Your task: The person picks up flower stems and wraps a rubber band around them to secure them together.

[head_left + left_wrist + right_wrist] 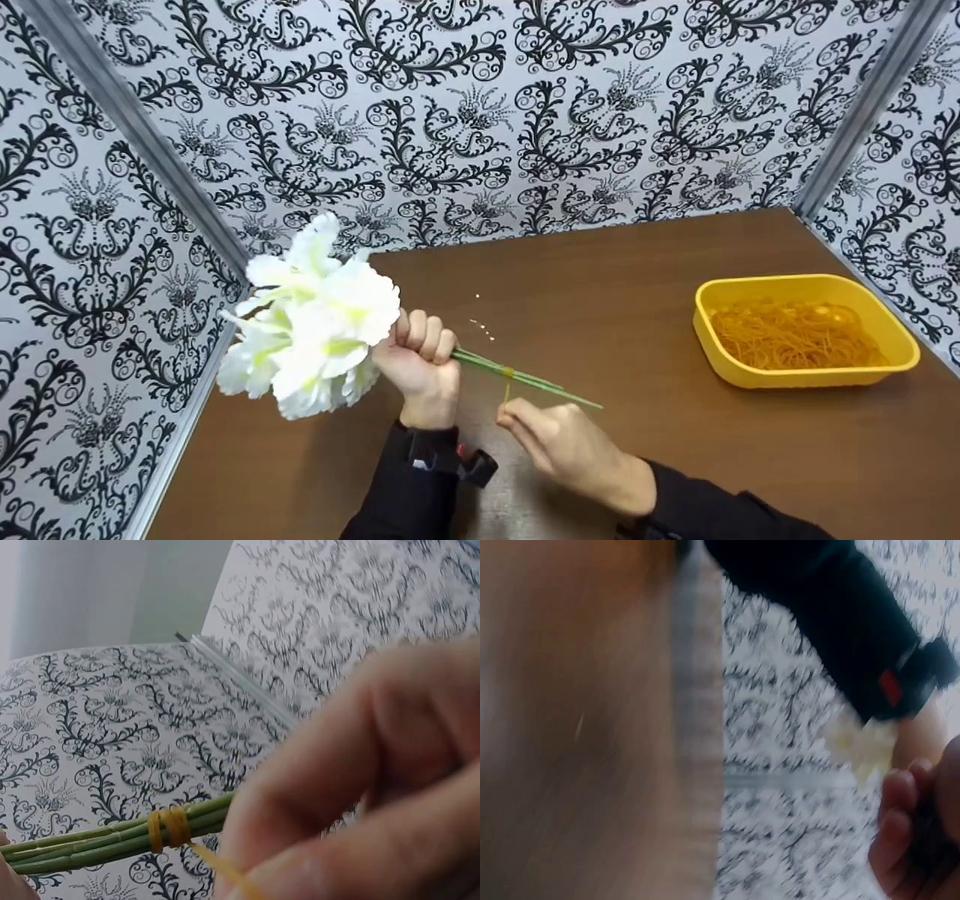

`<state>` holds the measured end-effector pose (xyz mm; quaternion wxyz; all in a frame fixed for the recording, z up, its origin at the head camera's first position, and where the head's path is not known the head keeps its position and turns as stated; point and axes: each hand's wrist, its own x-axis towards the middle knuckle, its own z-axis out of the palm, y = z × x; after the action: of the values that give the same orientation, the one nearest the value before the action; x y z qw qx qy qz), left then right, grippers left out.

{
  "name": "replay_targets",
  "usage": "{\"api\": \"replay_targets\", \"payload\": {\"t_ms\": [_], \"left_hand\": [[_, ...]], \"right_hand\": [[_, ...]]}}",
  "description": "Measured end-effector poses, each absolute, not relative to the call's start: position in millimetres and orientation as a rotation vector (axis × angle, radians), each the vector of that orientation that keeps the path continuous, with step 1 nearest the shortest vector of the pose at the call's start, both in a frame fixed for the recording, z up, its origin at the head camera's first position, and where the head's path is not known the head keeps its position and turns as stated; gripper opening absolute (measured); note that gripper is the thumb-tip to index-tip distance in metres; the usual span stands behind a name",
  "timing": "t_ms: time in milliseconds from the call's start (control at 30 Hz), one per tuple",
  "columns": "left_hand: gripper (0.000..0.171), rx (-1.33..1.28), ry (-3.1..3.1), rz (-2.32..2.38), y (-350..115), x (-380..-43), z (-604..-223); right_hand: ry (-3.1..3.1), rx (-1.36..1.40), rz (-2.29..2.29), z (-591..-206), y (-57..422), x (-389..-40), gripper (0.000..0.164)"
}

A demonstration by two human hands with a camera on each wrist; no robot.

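My left hand [424,364] grips a bunch of white artificial flowers [319,322] by the green stems [551,386], just under the blooms. The stems slant down to the right beyond my fist. A yellow rubber band [171,828] is wound several turns around them partway along, seen closely in the left wrist view. My right hand [566,446] pinches a stretched loop of that band and pulls it toward me, below the stems. In the blurred right wrist view, curled fingers of the right hand [900,832] show at the right edge, with the flowers faint behind.
A yellow plastic tub [806,379] with many rubber bands [795,337] stands at the right of the brown table [600,285]. Patterned black-and-white panels [480,112] enclose the table at the back and sides. Small bright specks [482,328] show on the tabletop behind the stems.
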<state>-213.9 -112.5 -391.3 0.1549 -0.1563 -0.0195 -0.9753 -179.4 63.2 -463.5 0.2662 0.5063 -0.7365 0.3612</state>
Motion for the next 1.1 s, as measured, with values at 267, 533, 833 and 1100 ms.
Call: {"api": "replay_targets", "payload": {"t_ms": [267,533,833,1100], "left_hand": [[0.048,-0.564,-0.283,-2.725,-110.9,-216.8,-394.9],[0.048,-0.626,-0.442,-2.859,-113.3,-216.6,-394.4],[0.039,-0.625,-0.317,-2.983,-118.1,-214.2,-391.6],[0.039,-0.61,-0.128,-3.074,-123.0,-220.1,-395.4]], "right_hand": [[-2.038,1.198,0.615,-434.3,76.7,-155.7,0.03],[-2.01,1.217,0.701,-400.6,104.8,-169.4,0.028],[-2.243,1.283,0.823,-383.6,133.1,-187.8,0.005],[-2.409,1.389,0.859,-381.2,144.3,-193.5,0.007]]}}
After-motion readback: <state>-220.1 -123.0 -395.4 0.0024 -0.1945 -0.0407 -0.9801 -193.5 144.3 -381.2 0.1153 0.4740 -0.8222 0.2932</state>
